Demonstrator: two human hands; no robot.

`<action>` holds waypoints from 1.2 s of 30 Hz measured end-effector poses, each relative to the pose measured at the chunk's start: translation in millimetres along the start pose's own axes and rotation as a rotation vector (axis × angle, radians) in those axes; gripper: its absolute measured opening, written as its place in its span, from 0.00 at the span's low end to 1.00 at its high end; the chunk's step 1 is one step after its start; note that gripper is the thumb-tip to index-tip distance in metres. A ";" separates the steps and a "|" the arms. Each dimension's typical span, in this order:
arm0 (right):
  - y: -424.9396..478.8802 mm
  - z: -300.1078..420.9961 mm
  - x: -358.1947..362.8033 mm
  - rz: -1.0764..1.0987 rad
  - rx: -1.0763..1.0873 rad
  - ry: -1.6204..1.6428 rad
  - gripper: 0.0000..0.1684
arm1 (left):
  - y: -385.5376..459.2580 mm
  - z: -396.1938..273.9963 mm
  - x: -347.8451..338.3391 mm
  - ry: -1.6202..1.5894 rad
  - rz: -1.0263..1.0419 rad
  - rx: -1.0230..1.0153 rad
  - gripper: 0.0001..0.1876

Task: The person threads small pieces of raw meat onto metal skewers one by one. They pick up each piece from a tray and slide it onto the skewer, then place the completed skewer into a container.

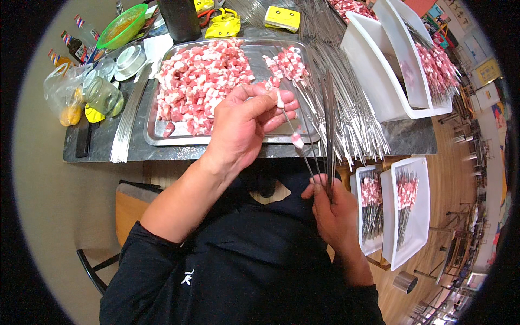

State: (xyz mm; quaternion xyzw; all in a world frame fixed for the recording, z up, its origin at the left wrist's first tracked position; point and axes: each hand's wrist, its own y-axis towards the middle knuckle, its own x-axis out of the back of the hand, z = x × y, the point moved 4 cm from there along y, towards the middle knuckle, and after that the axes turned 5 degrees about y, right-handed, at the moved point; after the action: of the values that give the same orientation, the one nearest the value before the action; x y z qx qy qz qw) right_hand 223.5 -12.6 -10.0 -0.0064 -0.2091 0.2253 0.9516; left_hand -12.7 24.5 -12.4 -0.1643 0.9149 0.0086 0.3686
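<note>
My left hand (pixel 245 115) is above a steel tray (pixel 260 140), its thumb and fingers holding a few raw meat pieces (pixel 280 100). One pale piece at the fingertips meets a thin metal skewer; whether the tip is through it is hard to tell. Lower on that skewer sits another meat cube (pixel 297 141). My right hand (pixel 335 207), below the table edge, grips this skewer together with a bundle of bare metal skewers (pixel 330 134). Diced meat (pixel 199 87) is heaped in the tray's left part. Finished meat skewers (pixel 290 65) lie at its right side.
Many metal skewers (pixel 361 130) cover the table's right side; another bundle (pixel 132 118) lies left. White plastic bins (pixel 365 69) stand at the right, and two lower bins (pixel 406 243) hold meat skewers. A glass jar (pixel 103 96), green basket (pixel 122 26) and dark bottle (pixel 178 20) stand left and behind.
</note>
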 end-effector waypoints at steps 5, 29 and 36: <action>26.3 16.8 -8.1 -0.027 0.158 0.020 0.12 | -4.9 5.8 -9.3 0.044 0.031 0.033 0.05; 5.3 -14.8 19.2 -0.114 -0.014 0.141 0.09 | 17.0 -11.1 -27.3 2.311 0.684 -0.873 0.09; 1.8 -14.0 27.6 -0.112 -0.049 0.035 0.10 | 44.4 -53.5 5.2 1.604 0.128 -0.474 0.06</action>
State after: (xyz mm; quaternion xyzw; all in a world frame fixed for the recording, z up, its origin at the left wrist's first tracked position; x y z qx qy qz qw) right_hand 250.7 2.1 -12.0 -0.0219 -0.1979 0.1666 0.9657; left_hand -65.8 57.7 18.3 -0.1415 0.8812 0.1021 -0.4395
